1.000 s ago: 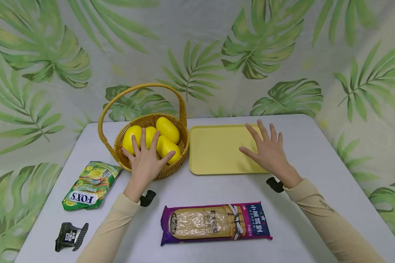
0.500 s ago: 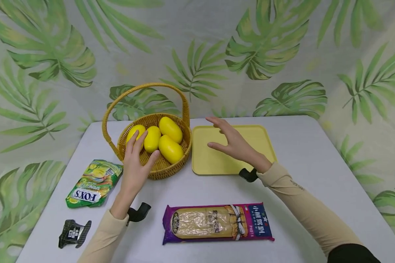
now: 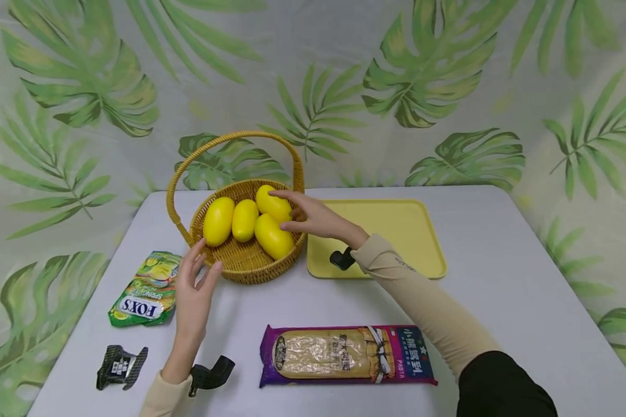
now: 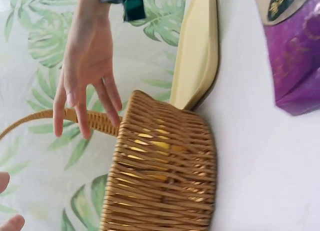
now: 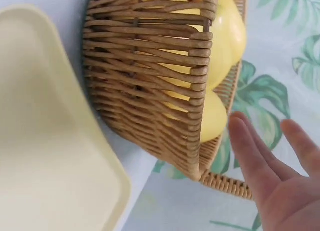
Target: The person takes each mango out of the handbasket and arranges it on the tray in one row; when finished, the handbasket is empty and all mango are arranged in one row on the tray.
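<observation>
A wicker basket stands just left of a yellow tray, beyond a purple pasta packet. The right hand hovers above the basket's right side, the left hand near its front-left rim, both thumbs spread from the fingers. Four yellow fruits lie inside.

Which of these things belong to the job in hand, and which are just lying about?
Likely in the job:
wicker basket
four yellow fruits inside it
right hand and left hand, both near it

Seemingly lying about:
green FOX'S bag
pasta pack
black packet
yellow tray, though it may matter
</observation>
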A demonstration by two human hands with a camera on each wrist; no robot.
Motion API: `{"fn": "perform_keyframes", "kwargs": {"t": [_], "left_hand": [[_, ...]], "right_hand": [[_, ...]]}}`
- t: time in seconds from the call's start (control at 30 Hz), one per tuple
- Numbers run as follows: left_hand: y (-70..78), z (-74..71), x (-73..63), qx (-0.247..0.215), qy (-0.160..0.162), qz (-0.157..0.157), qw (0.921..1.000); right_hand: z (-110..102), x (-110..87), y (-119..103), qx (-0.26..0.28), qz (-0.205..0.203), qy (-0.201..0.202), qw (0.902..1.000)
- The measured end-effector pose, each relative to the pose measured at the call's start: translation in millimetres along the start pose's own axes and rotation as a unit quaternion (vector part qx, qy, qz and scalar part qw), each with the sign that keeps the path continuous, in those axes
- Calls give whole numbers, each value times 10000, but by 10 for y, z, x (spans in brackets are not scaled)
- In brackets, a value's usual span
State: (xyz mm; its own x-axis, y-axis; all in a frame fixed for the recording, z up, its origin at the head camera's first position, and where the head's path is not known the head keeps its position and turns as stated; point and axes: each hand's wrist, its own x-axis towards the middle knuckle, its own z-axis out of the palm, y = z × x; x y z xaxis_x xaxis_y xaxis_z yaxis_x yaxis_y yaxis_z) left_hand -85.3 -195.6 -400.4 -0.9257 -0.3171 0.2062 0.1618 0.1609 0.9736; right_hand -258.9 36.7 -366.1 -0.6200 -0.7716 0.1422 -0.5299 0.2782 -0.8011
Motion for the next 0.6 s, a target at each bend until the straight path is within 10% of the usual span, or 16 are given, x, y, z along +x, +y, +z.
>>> {"fn": "perform_keyframes", "kwargs": {"t": [0.23,0.6], "left_hand": [[-161,8,-94,54,318,-653,9973],[-410,83,46,-687,-322,-1449,9865]], "right_hand": [[42,278,19,-407,272,-991,9939],[117,479,-32,-1335,1365,-1912,9628]]}}
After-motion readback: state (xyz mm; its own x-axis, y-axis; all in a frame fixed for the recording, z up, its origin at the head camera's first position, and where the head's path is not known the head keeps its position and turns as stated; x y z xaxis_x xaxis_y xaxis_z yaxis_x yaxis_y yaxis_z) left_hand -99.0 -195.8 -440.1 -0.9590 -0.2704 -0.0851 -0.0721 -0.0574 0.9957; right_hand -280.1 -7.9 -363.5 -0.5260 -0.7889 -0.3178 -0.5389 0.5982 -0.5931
